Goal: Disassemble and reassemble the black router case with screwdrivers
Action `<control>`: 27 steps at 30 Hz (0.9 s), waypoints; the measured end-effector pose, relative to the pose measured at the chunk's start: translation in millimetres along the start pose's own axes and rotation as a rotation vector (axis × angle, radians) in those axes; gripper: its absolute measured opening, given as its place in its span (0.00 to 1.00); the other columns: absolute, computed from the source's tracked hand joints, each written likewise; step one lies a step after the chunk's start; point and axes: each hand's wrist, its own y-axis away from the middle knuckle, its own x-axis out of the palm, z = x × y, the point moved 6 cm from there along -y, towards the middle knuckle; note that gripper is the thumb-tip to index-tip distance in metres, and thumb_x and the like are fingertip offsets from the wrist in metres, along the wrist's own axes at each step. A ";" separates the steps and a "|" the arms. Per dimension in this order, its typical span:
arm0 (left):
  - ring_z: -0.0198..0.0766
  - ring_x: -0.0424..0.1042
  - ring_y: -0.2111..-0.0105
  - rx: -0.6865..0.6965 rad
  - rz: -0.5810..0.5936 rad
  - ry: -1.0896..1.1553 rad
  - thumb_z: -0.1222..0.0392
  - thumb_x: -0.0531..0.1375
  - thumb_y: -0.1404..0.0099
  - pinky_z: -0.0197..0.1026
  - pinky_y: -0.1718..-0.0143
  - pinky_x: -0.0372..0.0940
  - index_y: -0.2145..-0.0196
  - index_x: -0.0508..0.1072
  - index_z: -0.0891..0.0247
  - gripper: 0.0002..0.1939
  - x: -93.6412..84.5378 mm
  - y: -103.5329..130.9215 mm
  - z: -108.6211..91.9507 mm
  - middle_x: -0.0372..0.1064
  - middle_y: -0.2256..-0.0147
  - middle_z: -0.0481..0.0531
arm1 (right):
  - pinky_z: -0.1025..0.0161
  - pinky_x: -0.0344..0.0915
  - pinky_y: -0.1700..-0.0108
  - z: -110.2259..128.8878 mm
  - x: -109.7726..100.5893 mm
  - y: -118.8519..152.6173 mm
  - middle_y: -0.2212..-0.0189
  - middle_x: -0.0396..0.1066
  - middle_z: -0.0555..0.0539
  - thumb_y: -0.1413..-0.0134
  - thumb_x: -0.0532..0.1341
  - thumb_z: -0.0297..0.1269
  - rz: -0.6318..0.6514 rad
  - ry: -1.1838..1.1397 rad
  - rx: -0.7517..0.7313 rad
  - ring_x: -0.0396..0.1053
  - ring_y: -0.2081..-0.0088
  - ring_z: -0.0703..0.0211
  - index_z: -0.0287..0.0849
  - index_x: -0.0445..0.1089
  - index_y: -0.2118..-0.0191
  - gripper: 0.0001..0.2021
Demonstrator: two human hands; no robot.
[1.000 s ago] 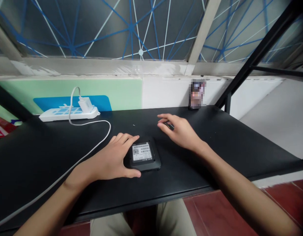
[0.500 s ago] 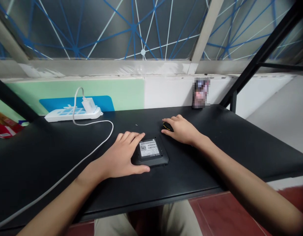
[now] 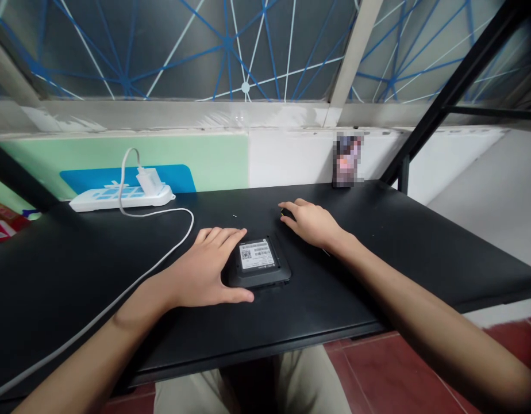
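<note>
A flat black device (image 3: 284, 268) with rounded corners and a white printed label lies on the black table, label up. My left hand (image 3: 209, 264) rests at its left side, fingers stretched toward its back edge and thumb extended along its front. Whether the palm touches the device is hard to see. Behind and right of the device, my right hand (image 3: 312, 224) is closed over what looks like a black-and-yellow screwdriver (image 3: 286, 213). Most of it is hidden under the hand, and a thin bright bit shows beneath the wrist.
At the back left stands a white power strip (image 3: 97, 200) with a plugged-in charger (image 3: 149, 181). Its white cable (image 3: 162, 261) runs forward along the left. A phone-like object (image 3: 346, 161), pixelated, leans on the wall. Red packaging (image 3: 7, 221) sits far left.
The right fingers have closed further over the black-and-yellow screwdriver, hiding more of it. A thin bright bit now shows under the wrist. The view has shifted slightly; left hand and device keep their places.
</note>
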 end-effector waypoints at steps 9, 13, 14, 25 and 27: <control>0.62 0.57 0.37 -0.005 0.015 0.028 0.32 0.63 0.41 0.61 0.37 0.51 0.31 0.52 0.63 0.51 -1.2 0.7 0.0 0.56 0.34 0.65 | 0.53 0.69 0.57 -0.9 -13.9 0.6 0.53 0.73 0.39 0.34 0.53 0.44 -0.128 -0.072 0.015 0.75 0.58 0.47 0.44 0.67 0.39 0.22; 0.62 0.58 0.38 0.011 -0.001 0.036 0.33 0.64 0.41 0.61 0.38 0.52 0.31 0.52 0.61 0.50 -1.2 0.8 -1.2 0.56 0.34 0.65 | 0.53 0.69 0.54 -2.3 -26.6 3.3 0.54 0.73 0.39 0.34 0.55 0.44 -0.307 -0.172 0.002 0.74 0.58 0.49 0.42 0.68 0.40 0.22; 0.62 0.58 0.38 0.016 -0.003 0.038 0.33 0.64 0.41 0.62 0.39 0.52 0.31 0.52 0.62 0.50 -1.2 0.9 -1.8 0.56 0.34 0.65 | 0.53 0.69 0.53 -2.6 -29.7 4.3 0.55 0.73 0.39 0.34 0.55 0.44 -0.349 -0.190 0.000 0.74 0.59 0.50 0.42 0.68 0.40 0.22; 0.63 0.56 0.36 0.053 0.031 0.033 0.29 0.63 0.43 0.62 0.37 0.51 0.30 0.50 0.65 0.55 -1.1 3.9 -10.3 0.57 0.35 0.66 | 0.55 0.71 0.57 -4.0 -45.0 14.1 0.61 0.73 0.43 0.37 0.59 0.43 -0.591 -0.390 0.013 0.66 0.73 0.62 0.40 0.70 0.44 0.20; 0.64 0.56 0.37 0.043 0.039 0.049 0.28 0.64 0.44 0.62 0.37 0.51 0.30 0.50 0.63 0.57 -1.4 4.9 -11.0 0.57 0.35 0.65 | 0.56 0.71 0.59 -5.8 -47.2 16.5 0.60 0.73 0.44 0.38 0.59 0.44 -0.623 -0.439 0.043 0.67 0.74 0.62 0.42 0.70 0.44 0.20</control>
